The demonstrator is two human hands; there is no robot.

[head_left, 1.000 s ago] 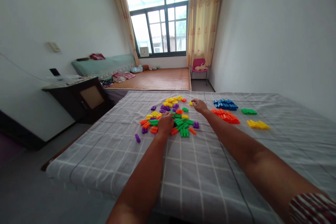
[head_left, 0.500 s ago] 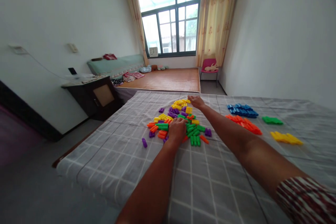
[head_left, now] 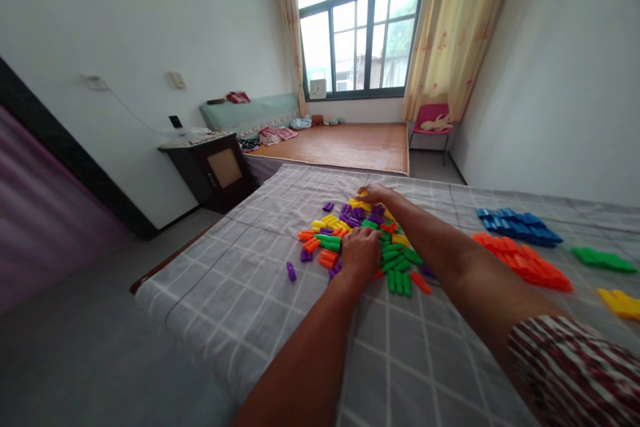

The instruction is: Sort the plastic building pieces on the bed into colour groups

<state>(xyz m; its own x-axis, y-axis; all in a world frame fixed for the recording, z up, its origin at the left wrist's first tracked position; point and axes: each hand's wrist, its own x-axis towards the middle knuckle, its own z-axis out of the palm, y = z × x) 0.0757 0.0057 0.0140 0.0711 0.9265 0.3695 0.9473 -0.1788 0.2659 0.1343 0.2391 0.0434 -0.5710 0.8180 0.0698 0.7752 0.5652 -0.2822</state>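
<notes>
A mixed pile of small plastic pieces lies on the grey checked cloth (head_left: 225, 293): green pieces (head_left: 399, 282), purple pieces (head_left: 353, 215), orange pieces (head_left: 328, 258) and yellow pieces (head_left: 330, 221). My left hand (head_left: 362, 252) rests palm down over the middle of the pile, fingers bent, and whatever lies beneath it is hidden. At the pile's far edge my right hand (head_left: 374, 194) has its fingers curled down at yellow pieces (head_left: 361, 205). Its fingertips are too small to tell whether they grip one. A single purple piece (head_left: 291, 271) lies apart at the near left.
On the right of the cloth are separate groups: blue pieces (head_left: 520, 225), orange pieces (head_left: 523, 261), green pieces (head_left: 603, 259) and yellow pieces (head_left: 620, 303). Beyond stand a dark cabinet (head_left: 225, 170), a low bed (head_left: 355, 143) and a pink chair (head_left: 431, 121).
The view has swung left, so the surroundings appear farther right. My right hand has come slightly closer over the yellow pieces at the far edge. My left hand stays over the pile.
</notes>
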